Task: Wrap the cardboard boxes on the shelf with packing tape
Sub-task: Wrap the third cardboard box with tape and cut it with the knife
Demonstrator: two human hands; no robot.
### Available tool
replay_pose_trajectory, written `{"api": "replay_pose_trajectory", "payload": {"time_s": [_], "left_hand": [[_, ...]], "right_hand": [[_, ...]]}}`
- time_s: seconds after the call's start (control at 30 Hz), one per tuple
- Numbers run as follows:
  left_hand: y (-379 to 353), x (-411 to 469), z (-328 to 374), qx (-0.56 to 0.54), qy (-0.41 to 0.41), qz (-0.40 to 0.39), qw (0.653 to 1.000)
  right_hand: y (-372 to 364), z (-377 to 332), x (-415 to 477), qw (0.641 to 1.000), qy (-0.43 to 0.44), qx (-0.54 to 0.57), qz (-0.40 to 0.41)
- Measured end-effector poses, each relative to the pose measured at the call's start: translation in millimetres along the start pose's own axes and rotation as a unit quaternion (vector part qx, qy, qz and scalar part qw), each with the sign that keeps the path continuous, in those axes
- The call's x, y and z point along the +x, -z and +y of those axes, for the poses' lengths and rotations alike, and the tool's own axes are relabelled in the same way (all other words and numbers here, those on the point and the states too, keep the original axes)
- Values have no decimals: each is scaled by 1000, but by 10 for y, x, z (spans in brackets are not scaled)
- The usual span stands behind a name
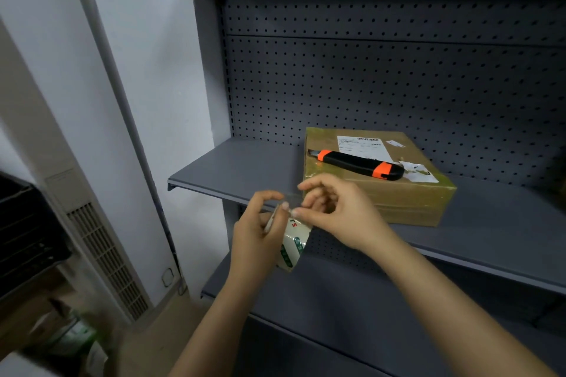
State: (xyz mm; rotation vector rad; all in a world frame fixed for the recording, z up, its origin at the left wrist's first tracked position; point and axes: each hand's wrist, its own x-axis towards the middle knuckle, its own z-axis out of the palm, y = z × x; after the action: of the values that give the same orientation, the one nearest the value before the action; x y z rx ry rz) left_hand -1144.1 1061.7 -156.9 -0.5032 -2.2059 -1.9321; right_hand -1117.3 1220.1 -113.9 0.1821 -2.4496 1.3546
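The cardboard box [376, 193] sits on the grey shelf [239, 168], already glossy with tape over its top and front, a shipping label [360, 144] at its far edge. An orange-and-black utility knife [358, 164] lies diagonally across the box's lid.

Just off the box's near-left corner, in front of the shelf lip, the left hand [257, 232] curls round the tape roll [292, 246], thumb and fingers clamped on its rim. The right hand [333, 211], nearer the box, pinches the tape end [286, 197] between thumb and forefinger, the other fingers loosely bent; a short clear strip spans between the two hands.

The step in hand looks like freeing and drawing out a length of tape. To do it well, pull the end straight toward the box so it stays flat and does not fold on itself, let the roll turn in the left grip, and lift the knife off the box before laying tape across the lid.

Behind the box rises the perforated back panel [382, 86].
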Motion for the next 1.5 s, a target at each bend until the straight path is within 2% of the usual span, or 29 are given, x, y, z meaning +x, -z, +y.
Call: {"api": "replay_pose_trajectory", "payload": {"time_s": [0.2, 0.33, 0.43, 0.53, 0.6, 0.7, 0.9, 1.03, 1.23, 1.33, 1.43, 1.5], "left_hand": [[-13, -42, -10, 39, -2, 7, 999], [4, 66, -56, 111, -33, 7, 993], [31, 115, -64, 87, -19, 8, 996], [67, 179, -90, 42, 1, 43, 998], [95, 207, -140, 3, 4, 14, 1000], [169, 301, -233, -70, 0, -75, 995], [346, 694, -421, -108, 7, -170, 980], [508, 1127, -274, -4, -56, -198, 978], [466, 1581, -99, 159, -150, -230, 948], [393, 1649, -51, 166, -172, -234, 942], [314, 1679, -20, 176, -169, -241, 939], [252, 1692, -11, 179, -163, -247, 938]], "right_hand": [[13, 4, -23, 995, 35, -89, 21], [-50, -2, -27, 989, 59, -115, 76], [-79, -43, 6, 986, 65, -106, 115], [-137, -95, 48, 986, 55, -88, 130], [-190, -126, 110, 985, 48, -83, 145], [-274, -146, 216, 980, 34, -89, 173], [-430, -166, 375, 966, -44, -101, 232], [-565, -214, 432, 940, -76, -109, 314], [-634, -354, 496, 895, -94, -102, 423], [-473, -372, 507, 898, -107, -129, 408], [-271, -354, 517, 913, -125, -193, 337], [-186, -303, 543, 921, -145, -191, 309]]}}
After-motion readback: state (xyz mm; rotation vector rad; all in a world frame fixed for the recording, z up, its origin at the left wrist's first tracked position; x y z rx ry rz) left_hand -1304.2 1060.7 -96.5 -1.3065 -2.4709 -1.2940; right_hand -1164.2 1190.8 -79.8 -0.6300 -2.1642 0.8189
